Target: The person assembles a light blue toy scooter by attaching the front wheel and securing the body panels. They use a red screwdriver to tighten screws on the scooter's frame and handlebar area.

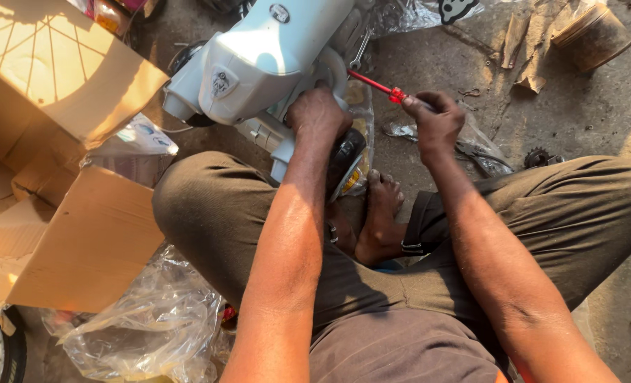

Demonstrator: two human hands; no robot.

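Left hand [319, 113] fingers clamped on pale-blue plastic toy scooter body [259, 60], which lies on ground between knees. Right hand [436, 120] fingers wrapped tight round red-handled screwdriver [379, 86], tip hidden behind body. Risk: shaft enters at slant, tip could slip, gouge plastic or jab left hand. Bare foot [381, 213] close below.

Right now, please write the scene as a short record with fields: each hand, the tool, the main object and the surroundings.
left hand: left hand grips the white plastic toy vehicle body
right hand: right hand holds the red-handled screwdriver
tool: shaft points toward the toy body
posture: seated on the ground, legs crossed, bare foot showing
left side: open cardboard box, clear plastic bag
right side: small sprocket on the concrete floor
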